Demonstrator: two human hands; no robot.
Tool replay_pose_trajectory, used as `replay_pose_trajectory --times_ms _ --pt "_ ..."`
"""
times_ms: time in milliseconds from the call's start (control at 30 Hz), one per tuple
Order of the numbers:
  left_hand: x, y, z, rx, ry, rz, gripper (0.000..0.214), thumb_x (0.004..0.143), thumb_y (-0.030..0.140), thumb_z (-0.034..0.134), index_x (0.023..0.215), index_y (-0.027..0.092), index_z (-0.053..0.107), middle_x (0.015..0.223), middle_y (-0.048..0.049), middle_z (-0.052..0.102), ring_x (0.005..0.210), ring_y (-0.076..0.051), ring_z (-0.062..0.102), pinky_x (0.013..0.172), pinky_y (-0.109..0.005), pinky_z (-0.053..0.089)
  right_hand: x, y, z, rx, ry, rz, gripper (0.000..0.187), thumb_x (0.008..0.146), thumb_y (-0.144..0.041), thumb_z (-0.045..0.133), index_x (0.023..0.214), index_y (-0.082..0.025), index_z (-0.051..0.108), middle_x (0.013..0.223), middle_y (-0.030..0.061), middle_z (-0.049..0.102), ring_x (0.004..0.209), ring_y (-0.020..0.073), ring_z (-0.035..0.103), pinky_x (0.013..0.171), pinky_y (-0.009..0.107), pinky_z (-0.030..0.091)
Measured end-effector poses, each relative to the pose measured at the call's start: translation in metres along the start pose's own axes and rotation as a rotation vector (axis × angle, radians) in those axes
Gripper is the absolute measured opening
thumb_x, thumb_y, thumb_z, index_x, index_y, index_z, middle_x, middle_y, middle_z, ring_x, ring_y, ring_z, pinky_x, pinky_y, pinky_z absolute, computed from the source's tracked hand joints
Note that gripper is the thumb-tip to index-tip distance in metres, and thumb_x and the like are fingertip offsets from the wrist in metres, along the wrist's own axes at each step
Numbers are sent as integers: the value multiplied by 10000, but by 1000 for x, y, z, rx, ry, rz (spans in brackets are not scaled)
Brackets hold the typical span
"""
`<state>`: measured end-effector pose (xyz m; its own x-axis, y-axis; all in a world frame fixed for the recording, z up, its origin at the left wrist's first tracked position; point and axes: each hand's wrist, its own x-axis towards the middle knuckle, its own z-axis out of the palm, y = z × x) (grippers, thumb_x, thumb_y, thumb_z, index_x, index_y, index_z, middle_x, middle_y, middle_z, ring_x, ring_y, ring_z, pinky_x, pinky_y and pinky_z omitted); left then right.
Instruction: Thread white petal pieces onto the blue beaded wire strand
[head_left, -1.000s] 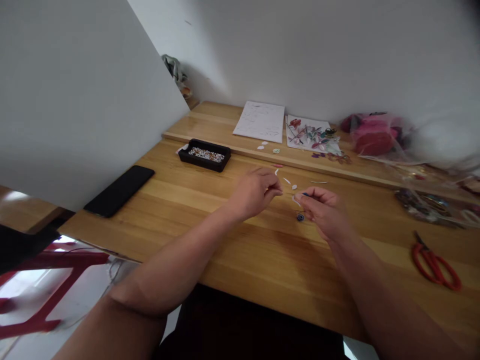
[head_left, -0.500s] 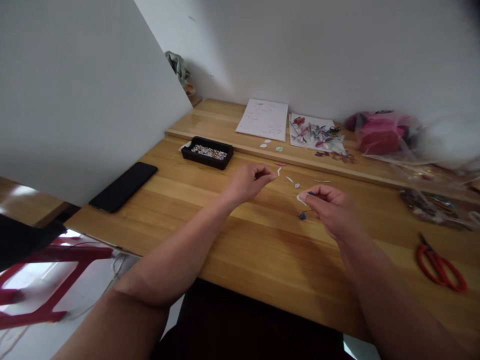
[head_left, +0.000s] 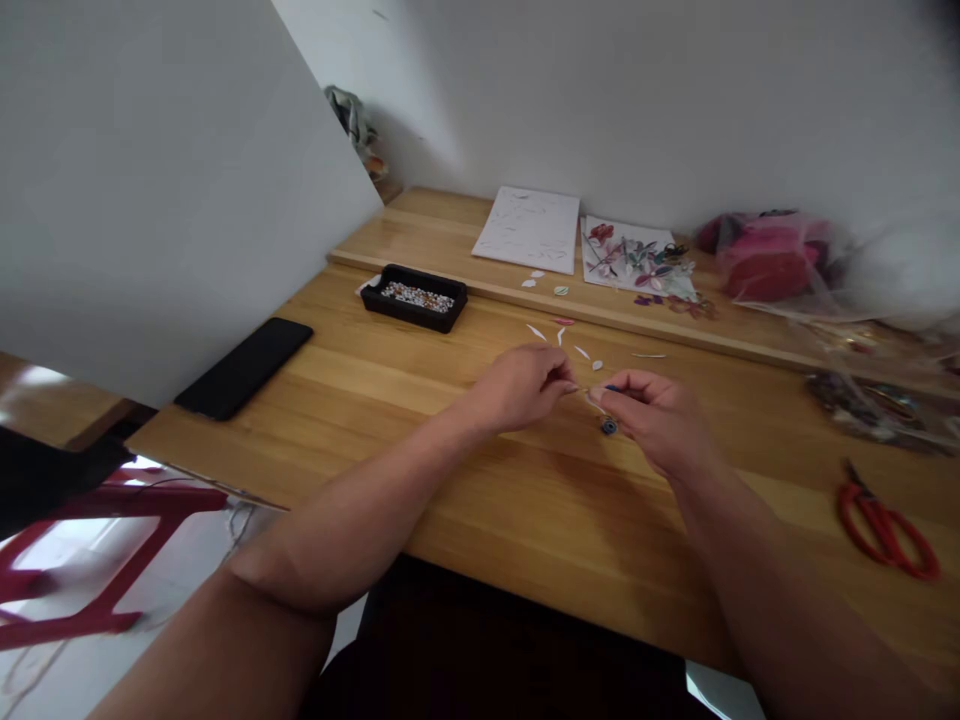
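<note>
My left hand (head_left: 521,385) and my right hand (head_left: 656,415) meet above the middle of a wooden table (head_left: 465,470), fingertips nearly touching. Both are pinched closed on something thin and small that I cannot make out; a dark blue tip shows at my right thumb. A small blue spool-like thing (head_left: 608,427) lies on the wood just under my right hand. Several small white petal-shaped pieces (head_left: 581,352) lie scattered just beyond the hands.
A black tray of beads (head_left: 413,297) and a black phone (head_left: 245,366) lie to the left. Red scissors (head_left: 889,520) rest at the right. Two paper sheets (head_left: 530,228), pink material in plastic bags (head_left: 765,265) and a white board (head_left: 150,180) border the table.
My left hand went left away from my right hand, then came back and now pinches right beside it. My right hand stayed in place.
</note>
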<state>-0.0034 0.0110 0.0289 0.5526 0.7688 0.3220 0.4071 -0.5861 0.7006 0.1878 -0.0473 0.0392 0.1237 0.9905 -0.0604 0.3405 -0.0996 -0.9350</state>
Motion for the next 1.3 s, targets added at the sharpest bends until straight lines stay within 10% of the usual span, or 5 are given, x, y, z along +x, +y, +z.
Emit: replay_pose_trajectory --times_ms 400,1300 --pt "2 2 -9 -187 -147 -168 110 868 235 602 790 160 620 754 -5 645 683 -117 534 644 -250 409 2 3 -6 19 -18 -15 195 737 -379 763 709 -215 661 577 -37 521 477 80 355 457 261 265" --pt "-1 9 -1 -265 -58 -217 62 750 220 643 737 164 663 703 3 671 629 -104 547 601 -249 409 2 -1 -5 1 1 -10 181 706 -387 770 704 -229 682 555 -29 519 472 91 353 439 263 243"
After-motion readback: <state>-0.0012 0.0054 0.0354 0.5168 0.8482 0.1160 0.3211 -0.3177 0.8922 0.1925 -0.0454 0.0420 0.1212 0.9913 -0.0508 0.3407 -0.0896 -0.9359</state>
